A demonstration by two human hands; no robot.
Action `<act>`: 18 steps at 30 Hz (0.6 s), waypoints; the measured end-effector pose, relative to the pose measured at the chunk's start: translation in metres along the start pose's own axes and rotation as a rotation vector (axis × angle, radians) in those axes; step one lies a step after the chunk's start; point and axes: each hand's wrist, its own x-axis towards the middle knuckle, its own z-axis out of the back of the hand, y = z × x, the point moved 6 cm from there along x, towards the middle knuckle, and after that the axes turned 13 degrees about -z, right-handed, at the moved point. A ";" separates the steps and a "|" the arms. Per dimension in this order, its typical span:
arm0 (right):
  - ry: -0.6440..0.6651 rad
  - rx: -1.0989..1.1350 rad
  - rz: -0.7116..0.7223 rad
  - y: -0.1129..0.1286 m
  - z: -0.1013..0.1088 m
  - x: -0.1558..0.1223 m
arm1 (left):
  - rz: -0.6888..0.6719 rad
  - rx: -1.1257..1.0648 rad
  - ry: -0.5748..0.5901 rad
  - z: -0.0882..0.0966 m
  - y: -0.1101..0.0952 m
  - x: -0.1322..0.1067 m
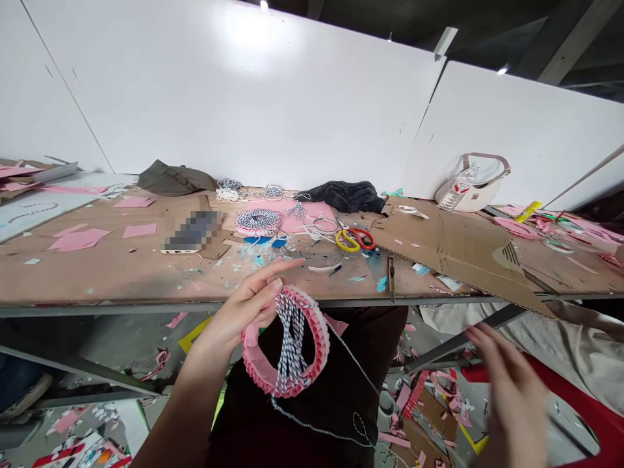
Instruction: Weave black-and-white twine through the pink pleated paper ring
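My left hand point(253, 302) is closed on the upper left rim of a pink ring point(319, 335) with a ruffled edge, its index finger stretched out. Black-and-white cord point(292, 338) runs back and forth across the ring's opening, crossing near the middle. One strand leaves the right side and slopes down over the dark-clothed lap point(351, 364); another trails from the bottom and loops to the right. Far off to the right, my right hand point(511, 390) is smeared by motion, so I cannot make out whether its fingers hold anything.
On the table point(146, 276) lie a phone point(192, 231), a finished-looking cord-filled disc point(257, 222), yellow scissors point(347, 240), red scissors point(363, 238), a utility knife point(391, 279) and a cardboard sheet point(453, 250). Behind stand a bottle point(458, 188) and a white bag point(480, 195). Paper scraps litter the floor.
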 end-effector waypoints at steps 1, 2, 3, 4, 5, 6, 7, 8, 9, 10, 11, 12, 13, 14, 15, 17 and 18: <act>0.161 0.023 -0.020 0.005 -0.041 -0.014 | -0.001 -0.005 0.003 -0.003 0.000 0.000; 0.431 0.069 -0.027 0.014 -0.086 -0.034 | 0.000 -0.014 0.002 -0.005 -0.001 0.000; 0.710 0.104 -0.015 0.025 -0.128 -0.059 | 0.003 -0.026 0.003 -0.006 -0.001 -0.001; 0.961 0.123 -0.002 0.036 -0.163 -0.086 | 0.005 -0.032 0.004 -0.006 0.000 -0.001; 1.152 0.132 0.001 0.044 -0.188 -0.109 | 0.005 -0.032 0.004 -0.005 0.000 -0.002; 1.306 0.142 -0.009 0.049 -0.205 -0.128 | 0.005 -0.025 0.002 -0.003 0.000 -0.002; 1.398 0.157 -0.034 0.052 -0.215 -0.140 | 0.005 -0.015 -0.004 0.000 0.000 -0.002; 1.433 0.179 -0.067 0.052 -0.220 -0.144 | 0.005 -0.004 -0.010 0.004 0.000 -0.003; 1.428 0.202 -0.099 0.049 -0.220 -0.143 | 0.005 0.007 -0.022 0.008 0.001 -0.003; 1.392 0.221 -0.125 0.046 -0.217 -0.137 | 0.004 0.016 -0.039 0.012 0.000 -0.003; 1.343 0.228 -0.142 0.041 -0.212 -0.128 | 0.002 0.024 -0.060 0.015 0.000 -0.004; 1.290 0.225 -0.151 0.036 -0.206 -0.118 | -0.005 0.029 -0.086 0.019 0.000 -0.004; 1.240 0.217 -0.154 0.032 -0.200 -0.108 | -0.016 0.033 -0.112 0.023 -0.001 -0.005; 1.184 0.209 -0.159 0.027 -0.193 -0.097 | -0.031 0.031 -0.133 0.025 -0.003 -0.005; 1.117 0.211 -0.168 0.023 -0.186 -0.086 | -0.047 0.027 -0.151 0.027 -0.004 -0.005; 0.975 0.238 -0.211 0.015 -0.173 -0.066 | -0.070 0.022 -0.189 0.029 -0.007 -0.005; 0.919 0.253 -0.242 0.011 -0.167 -0.059 | -0.077 0.026 -0.212 0.031 -0.008 -0.005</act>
